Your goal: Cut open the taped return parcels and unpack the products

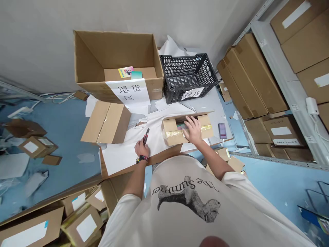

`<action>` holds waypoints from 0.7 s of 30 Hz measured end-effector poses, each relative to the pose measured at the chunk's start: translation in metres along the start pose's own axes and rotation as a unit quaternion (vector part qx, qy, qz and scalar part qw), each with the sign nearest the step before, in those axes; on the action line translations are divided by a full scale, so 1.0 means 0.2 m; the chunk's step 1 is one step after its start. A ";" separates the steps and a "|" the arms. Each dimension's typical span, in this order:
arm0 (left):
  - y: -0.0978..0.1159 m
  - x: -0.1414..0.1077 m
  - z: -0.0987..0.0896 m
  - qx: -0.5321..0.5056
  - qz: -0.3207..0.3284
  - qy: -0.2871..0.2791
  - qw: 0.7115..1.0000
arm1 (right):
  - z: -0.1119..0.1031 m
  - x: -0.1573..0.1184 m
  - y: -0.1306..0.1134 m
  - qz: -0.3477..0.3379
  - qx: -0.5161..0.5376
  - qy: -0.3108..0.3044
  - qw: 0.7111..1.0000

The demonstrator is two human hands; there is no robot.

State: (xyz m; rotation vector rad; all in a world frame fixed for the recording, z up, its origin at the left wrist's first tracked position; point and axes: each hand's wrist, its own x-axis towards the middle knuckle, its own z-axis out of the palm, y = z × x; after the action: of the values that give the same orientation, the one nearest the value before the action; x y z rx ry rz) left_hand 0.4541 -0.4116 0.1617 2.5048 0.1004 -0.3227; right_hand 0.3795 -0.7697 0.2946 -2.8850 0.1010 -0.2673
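“退货区” on carton [123, 55], “换货” on crate [176, 92]

A loose off-white T-shirt [185, 168] with wide short sleeves [249, 192]; black lettering [210, 185], "The Summer", sits towards its hem beside a dark printed animal [189, 199] (spotted, long-tailed); a dark, multicoloured bracelet [142, 158] circles the left wrist [140, 166].
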 end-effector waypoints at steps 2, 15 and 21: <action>0.09 -0.02 -0.03 -0.052 0.052 0.040 0.996 | -0.07 -0.05 0.03 -0.002 0.005 -0.068 0.998; 0.94 -0.01 -0.42 -0.153 0.490 -0.104 0.852 | -0.30 -0.29 0.07 -0.081 -0.063 -0.076 0.992; 1.03 0.07 -0.26 0.035 0.525 -0.319 0.788 | -0.30 -0.55 -0.01 -0.110 -0.020 -0.119 0.987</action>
State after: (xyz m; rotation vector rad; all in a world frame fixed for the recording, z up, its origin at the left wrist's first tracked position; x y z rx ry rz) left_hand 0.5076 -0.5490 0.3147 1.9729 -1.5182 -0.6428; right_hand 0.2604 -0.7720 0.3339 -2.9433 -0.2572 0.0426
